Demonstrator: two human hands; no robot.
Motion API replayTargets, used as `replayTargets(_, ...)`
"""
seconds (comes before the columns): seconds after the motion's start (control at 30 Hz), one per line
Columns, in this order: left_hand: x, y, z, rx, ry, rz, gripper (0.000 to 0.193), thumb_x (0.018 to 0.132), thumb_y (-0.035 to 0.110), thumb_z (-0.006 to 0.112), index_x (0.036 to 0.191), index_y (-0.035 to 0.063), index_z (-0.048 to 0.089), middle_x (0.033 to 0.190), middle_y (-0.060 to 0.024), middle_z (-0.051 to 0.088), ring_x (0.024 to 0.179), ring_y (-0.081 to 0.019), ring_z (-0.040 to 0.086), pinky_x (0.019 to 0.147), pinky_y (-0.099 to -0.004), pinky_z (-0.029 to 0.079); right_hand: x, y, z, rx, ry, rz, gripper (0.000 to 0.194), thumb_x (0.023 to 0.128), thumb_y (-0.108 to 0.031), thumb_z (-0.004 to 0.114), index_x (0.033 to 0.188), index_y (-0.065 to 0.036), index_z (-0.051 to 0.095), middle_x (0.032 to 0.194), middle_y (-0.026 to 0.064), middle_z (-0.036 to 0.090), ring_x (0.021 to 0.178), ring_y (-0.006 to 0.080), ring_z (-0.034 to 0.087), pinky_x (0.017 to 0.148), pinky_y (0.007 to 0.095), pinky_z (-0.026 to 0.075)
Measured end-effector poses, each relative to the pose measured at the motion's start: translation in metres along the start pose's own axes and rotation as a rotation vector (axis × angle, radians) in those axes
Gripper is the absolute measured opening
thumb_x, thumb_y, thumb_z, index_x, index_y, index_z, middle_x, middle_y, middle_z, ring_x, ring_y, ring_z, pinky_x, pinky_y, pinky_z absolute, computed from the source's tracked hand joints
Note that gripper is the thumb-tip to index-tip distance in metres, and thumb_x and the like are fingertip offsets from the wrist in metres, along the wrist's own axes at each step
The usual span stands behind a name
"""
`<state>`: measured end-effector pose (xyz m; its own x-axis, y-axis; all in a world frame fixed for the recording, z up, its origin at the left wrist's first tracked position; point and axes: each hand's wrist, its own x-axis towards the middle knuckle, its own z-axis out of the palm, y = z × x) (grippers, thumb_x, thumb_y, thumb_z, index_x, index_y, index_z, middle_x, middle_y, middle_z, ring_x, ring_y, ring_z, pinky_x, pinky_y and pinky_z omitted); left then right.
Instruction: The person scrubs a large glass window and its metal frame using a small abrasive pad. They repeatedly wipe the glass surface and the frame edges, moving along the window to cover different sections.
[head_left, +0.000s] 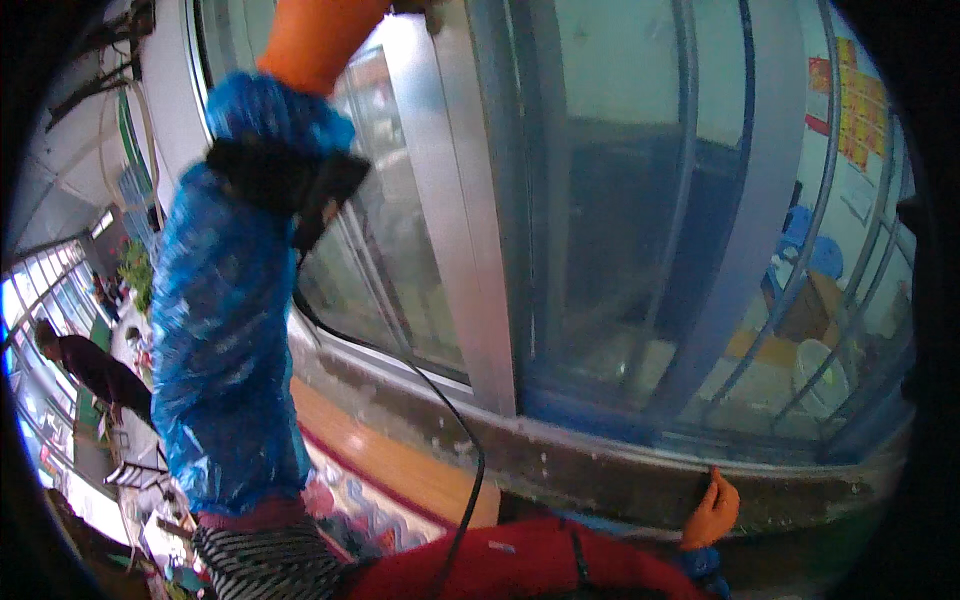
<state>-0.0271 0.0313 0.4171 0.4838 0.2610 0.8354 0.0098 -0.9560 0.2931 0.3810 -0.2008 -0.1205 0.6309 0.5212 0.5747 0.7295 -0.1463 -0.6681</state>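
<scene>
My left arm, in a blue plastic sleeve cover (225, 322) with a black strapped device (289, 180) at the wrist, reaches up along the window. My left hand (322, 37) wears an orange glove; its fingers lie past the top edge of the picture, near the silver window frame (457, 187). At the lower right, my right hand (714, 510), also orange-gloved, has its fingertips at the lower edge of the window, by the dark sill (600, 469). Whether it holds anything small does not show. A black cable (478, 450) runs down from my left wrist.
Sliding glass panes (622, 225) and curved metal bars (817, 217) fill the right side. Behind them are a cardboard box (810, 307) and blue items. A person in dark clothing (97, 371) stands at the far left. A wood-coloured board (390, 442) lies below the window.
</scene>
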Motion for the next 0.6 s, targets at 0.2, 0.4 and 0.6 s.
replayTargets(0.2, 0.146, 0.026, -0.075, 0.636, 0.144, 0.095, 0.029, 0.097, 0.010, 0.056, 0.126, 0.0113, 0.063, 0.100, -0.0102, 0.065, 0.087, -0.0225, 0.065, 0.082, -0.0311, 0.054, 0.001, 0.020, -0.008, -0.085, -0.199, -0.010, 0.030, 0.101, -0.028, 0.055, 0.115, -0.007, 0.071, 0.111, 0.0180, 0.069, 0.103, 0.0365, 0.064, 0.093, 0.0460, 0.050)
replayTargets(0.4, 0.229, 0.018, -0.125, 1.326, 0.307, 0.617, 0.054, 0.091, -0.001, 0.056, 0.142, 0.0164, 0.055, 0.129, -0.0151, 0.063, 0.116, -0.0286, 0.061, 0.104, -0.0319, 0.044, -0.005, 0.035, -0.005, -0.128, -0.062, -0.040, 0.030, 0.099, -0.028, 0.056, 0.116, -0.008, 0.070, 0.106, 0.0153, 0.070, 0.099, 0.0344, 0.066, 0.089, 0.0442, 0.052)
replayTargets(0.6, 0.199, 0.019, -0.106, 0.924, 0.291, 0.314, 0.059, 0.089, -0.006, 0.051, 0.145, 0.0141, 0.050, 0.138, -0.0130, 0.059, 0.126, -0.0280, 0.056, 0.109, -0.0340, 0.040, -0.007, 0.031, -0.004, 0.005, 0.003, -0.020, 0.028, 0.099, -0.027, 0.057, 0.113, -0.008, 0.071, 0.102, 0.0170, 0.070, 0.094, 0.0358, 0.066, 0.085, 0.0449, 0.052)
